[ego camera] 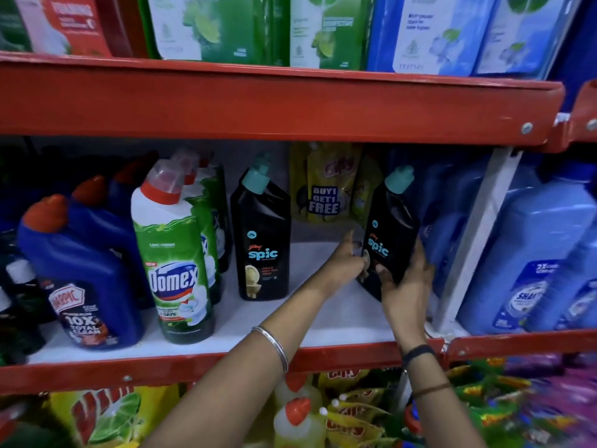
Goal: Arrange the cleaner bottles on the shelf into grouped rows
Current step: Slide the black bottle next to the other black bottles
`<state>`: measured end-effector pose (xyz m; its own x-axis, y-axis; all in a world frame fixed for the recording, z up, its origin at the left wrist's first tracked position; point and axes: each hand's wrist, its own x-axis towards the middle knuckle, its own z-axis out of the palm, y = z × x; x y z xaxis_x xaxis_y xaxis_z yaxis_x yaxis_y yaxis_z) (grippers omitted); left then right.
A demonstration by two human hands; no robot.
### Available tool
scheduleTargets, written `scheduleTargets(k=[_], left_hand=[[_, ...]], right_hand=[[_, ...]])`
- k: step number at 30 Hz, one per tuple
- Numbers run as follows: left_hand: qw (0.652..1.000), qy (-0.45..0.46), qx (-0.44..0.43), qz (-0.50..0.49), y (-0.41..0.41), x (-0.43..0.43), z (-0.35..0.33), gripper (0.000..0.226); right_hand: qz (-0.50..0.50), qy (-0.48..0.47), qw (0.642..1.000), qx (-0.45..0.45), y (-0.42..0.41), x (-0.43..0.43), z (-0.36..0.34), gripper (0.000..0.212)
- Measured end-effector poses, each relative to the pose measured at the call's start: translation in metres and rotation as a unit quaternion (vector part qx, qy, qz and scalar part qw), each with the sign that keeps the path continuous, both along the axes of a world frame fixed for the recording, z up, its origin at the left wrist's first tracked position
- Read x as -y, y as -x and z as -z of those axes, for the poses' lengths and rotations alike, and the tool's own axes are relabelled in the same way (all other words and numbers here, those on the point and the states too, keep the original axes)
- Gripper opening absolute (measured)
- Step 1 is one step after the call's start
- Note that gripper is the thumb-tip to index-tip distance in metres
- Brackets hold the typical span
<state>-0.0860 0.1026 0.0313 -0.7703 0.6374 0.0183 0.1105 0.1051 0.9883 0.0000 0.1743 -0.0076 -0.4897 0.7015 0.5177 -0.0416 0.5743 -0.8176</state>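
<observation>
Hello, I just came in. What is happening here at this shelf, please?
A person is sorting cleaner bottles on the white shelf board of a red metal rack. Both hands hold a black Spic bottle with a teal cap, which is tilted near the right end: the right hand grips its lower part and the left hand touches its left side. A second, matching black Spic bottle stands upright to the left, beside green Domex bottles and blue Harpic bottles. A gap separates the two black bottles.

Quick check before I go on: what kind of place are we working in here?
Most likely a shop's cleaning-products aisle: red metal shelving in tiers, several identical Harpic bottles and Domex bottles lined front to back, and pouches marked "Buy 1 Get 1 Free" behind.
</observation>
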Motion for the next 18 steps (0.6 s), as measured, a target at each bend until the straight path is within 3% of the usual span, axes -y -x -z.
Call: scheduleTargets(k=[6,14,18], left_hand=[[0.998,0.002,-0.051,-0.021,-0.005,0.006,0.002,0.045],[0.974,0.014,-0.17,-0.151,-0.039,0.063,0.007,0.033],[0.956,-0.015,-0.23,-0.18,-0.064,0.092,0.003,0.041]], right_hand=[[-0.005,0.008,1.0,-0.029,0.002,-0.004,-0.008,0.072],[-0.091,0.039,0.99,-0.097,-0.023,0.037,-0.015,0.054],[-0.165,0.075,0.976,-0.125,-0.032,0.047,-0.02,0.047]])
